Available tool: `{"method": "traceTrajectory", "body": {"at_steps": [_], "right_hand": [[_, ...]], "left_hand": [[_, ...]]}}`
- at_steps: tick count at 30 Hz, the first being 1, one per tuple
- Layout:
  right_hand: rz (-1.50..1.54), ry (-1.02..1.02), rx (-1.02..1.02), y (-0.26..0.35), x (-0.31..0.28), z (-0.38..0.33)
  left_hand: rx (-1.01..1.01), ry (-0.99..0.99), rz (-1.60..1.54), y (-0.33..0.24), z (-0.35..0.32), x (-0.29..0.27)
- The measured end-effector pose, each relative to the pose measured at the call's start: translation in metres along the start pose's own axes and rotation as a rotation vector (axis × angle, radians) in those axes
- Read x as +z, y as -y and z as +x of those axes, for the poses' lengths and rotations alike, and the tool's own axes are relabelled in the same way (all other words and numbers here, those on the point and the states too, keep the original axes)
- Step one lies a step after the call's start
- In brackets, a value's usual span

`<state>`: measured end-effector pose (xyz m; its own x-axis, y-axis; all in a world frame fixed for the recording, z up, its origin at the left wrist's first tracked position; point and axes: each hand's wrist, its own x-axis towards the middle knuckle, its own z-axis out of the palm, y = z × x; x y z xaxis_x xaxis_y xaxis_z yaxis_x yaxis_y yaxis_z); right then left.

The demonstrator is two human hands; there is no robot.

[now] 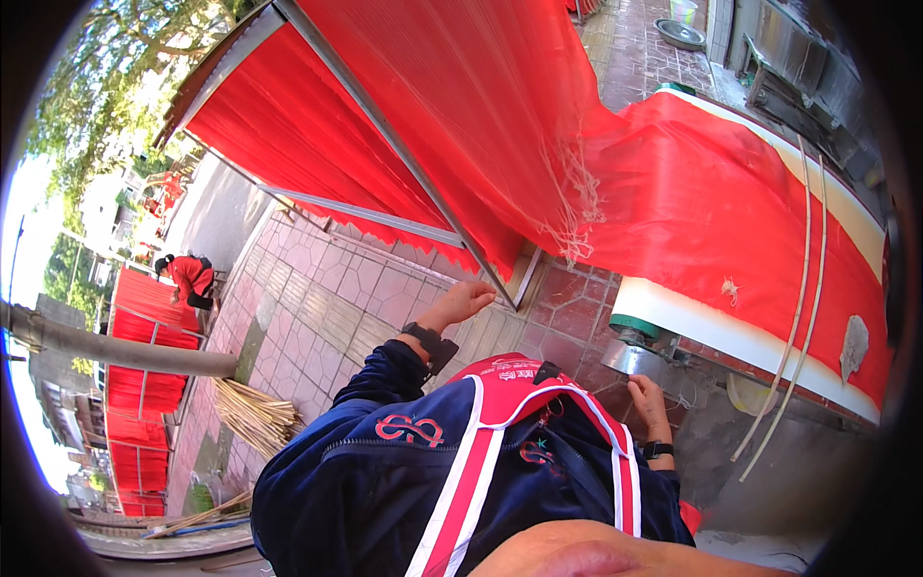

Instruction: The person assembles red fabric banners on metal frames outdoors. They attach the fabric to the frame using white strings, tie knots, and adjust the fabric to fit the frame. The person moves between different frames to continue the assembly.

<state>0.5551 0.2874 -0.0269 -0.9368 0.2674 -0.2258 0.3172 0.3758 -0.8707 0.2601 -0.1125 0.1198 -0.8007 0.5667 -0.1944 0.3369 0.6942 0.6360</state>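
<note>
My left hand point(461, 302) is held out in mid-air near the lower end of a slanting metal bar point(423, 173). Its fingers look loosely closed, and nothing shows in them. Lower right, my right hand point(649, 401) is beside a shiny metal cylinder point(633, 357) at the green-rimmed end of a white roller or bed. Its thumb and fingertips come together; whatever they pinch is too small to make out. A wide red sheet point(707, 207) covers that bed and stretches up to the left. Pale frayed threads point(577, 213) hang across it.
Two long thin sticks point(796, 279) and a grey stone-like piece point(853, 346) lie on the red sheet. Pleated red material point(308, 135) hangs on the metal frame. Left are a bundle of sticks point(255, 412), a grey pole point(144, 354), red racks point(144, 385) and a bent-over person point(187, 277).
</note>
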Motion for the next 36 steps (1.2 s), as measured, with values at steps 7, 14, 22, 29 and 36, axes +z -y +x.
{"method": "traceTrajectory", "body": {"at_steps": [7,14,22,29,36], "right_hand": [[0.020,0.104,-0.053,0.000,-0.021,0.005],[0.181,0.167,0.016,0.015,-0.029,0.019],[0.215,0.144,-0.070,0.044,-0.010,0.033],[0.119,0.074,-0.166,0.076,0.018,0.049],[0.088,-0.028,-0.271,0.124,0.070,0.076]], "left_hand": [[-0.001,-0.057,-0.072,-0.017,-0.016,0.024],[-0.073,-0.094,-0.092,-0.019,-0.038,0.027],[-0.150,-0.170,-0.114,-0.009,-0.061,0.015],[-0.182,-0.150,-0.226,0.031,-0.065,-0.004],[-0.146,-0.105,-0.408,0.079,-0.042,-0.057]]}}
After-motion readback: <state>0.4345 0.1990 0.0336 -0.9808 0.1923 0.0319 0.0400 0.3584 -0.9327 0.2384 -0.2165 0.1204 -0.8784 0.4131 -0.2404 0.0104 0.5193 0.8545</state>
